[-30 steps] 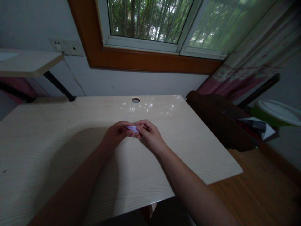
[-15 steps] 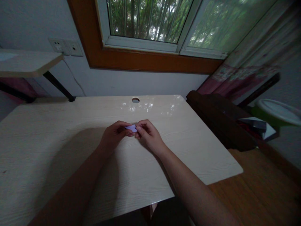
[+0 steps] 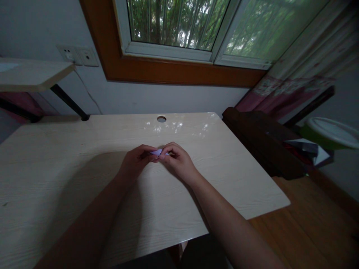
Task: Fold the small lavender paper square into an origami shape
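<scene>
A small folded piece of pale purple paper (image 3: 158, 152) is held just above the middle of a light wooden desk (image 3: 84, 179). My left hand (image 3: 137, 161) pinches its left side with curled fingers. My right hand (image 3: 177, 161) pinches its right side, fingertips pressed onto the paper. The two hands touch each other over the paper, and most of the paper is hidden by the fingers.
A cable hole (image 3: 161, 119) sits near the desk's far edge below a window (image 3: 179, 26). A dark chair (image 3: 260, 142) stands at the right, with a green-and-white lidded bin (image 3: 331, 134) beyond it. A shelf (image 3: 30, 74) juts out at the left. Wooden floor (image 3: 314, 231) lies right of the desk.
The fingers have closed further over the purple paper, so less of it shows. The hands stay in the same place on the desk.
</scene>
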The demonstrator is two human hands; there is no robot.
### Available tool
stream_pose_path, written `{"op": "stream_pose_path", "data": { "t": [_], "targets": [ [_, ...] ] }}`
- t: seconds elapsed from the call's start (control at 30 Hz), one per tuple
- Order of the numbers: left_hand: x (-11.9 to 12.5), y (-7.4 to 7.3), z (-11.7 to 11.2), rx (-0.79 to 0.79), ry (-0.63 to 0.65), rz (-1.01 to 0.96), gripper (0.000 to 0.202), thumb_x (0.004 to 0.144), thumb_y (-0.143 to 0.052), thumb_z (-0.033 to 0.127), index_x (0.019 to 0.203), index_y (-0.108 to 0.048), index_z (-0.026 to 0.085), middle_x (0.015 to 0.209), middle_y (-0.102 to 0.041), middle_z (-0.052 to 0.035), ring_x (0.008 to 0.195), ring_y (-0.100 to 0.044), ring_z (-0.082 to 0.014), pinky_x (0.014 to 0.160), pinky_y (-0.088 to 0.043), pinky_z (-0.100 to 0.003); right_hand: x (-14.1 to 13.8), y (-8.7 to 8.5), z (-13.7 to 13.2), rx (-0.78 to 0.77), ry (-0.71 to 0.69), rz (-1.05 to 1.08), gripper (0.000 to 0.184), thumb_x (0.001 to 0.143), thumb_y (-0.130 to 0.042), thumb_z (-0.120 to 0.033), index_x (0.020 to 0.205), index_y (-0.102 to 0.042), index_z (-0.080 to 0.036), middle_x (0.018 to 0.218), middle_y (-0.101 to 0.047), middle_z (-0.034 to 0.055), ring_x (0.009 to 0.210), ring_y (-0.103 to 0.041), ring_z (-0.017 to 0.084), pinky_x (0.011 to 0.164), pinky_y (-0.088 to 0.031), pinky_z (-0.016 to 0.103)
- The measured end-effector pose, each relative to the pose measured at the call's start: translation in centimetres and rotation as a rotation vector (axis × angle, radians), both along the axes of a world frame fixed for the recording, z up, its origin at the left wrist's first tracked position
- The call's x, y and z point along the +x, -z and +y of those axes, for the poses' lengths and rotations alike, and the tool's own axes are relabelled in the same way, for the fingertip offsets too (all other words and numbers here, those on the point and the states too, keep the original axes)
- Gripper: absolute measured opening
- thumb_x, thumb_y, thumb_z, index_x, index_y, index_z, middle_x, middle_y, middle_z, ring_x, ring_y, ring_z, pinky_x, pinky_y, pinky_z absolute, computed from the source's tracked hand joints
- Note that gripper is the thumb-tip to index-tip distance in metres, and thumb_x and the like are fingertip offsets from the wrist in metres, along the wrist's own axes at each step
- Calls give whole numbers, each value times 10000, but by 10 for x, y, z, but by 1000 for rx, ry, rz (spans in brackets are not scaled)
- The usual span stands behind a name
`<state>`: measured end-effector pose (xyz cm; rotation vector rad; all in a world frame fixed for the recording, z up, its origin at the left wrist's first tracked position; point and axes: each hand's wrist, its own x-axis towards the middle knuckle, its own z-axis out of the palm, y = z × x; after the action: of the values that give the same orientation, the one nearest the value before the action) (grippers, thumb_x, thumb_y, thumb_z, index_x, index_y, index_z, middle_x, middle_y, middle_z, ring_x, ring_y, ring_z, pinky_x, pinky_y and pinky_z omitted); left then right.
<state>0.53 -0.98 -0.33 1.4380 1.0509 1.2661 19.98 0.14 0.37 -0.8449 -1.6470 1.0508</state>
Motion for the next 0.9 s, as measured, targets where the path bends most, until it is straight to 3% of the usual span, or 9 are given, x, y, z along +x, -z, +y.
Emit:
{"op": "stream_pose_path", "data": {
  "t": [0.2,0.5,0.73,0.9],
  "targets": [
    [3,-6,-3,-31,28,-6,268,789,-778,374,978,-704,199,785,-778,-27,738,-761,-199,727,-626,-308,0,2,-1,-111,24,22,173,839,-716,-379,821,-665,-215,877,-616,26,791,-569,155,710,-451,285],
    [7,-8,-3,-35,40,-67,272,776,-784,382,928,-696,175,769,-771,-36,711,-752,-191,723,-633,-325,-4,-2,-5,-112,89,9,134,822,-708,-326,792,-659,-205,855,-640,32,798,-584,168,743,-459,302],
    [7,-8,0,-38,31,-117,273,782,-778,368,916,-665,159,749,-763,-43,690,-744,-187,711,-631,-332,-7,1,-3,-261,90,109,198,777,-754,-346,803,-633,-191,738,-637,1,649,-555,128,639,-438,271],
    [7,-4,1,-16,3,-113,283,786,-772,324,984,-647,167,751,-738,-16,696,-738,-174,720,-622,-317,-8,4,1,-318,43,237,292,725,-805,-349,922,-633,-219,772,-647,-18,684,-601,124,677,-488,272]
  ]
}}
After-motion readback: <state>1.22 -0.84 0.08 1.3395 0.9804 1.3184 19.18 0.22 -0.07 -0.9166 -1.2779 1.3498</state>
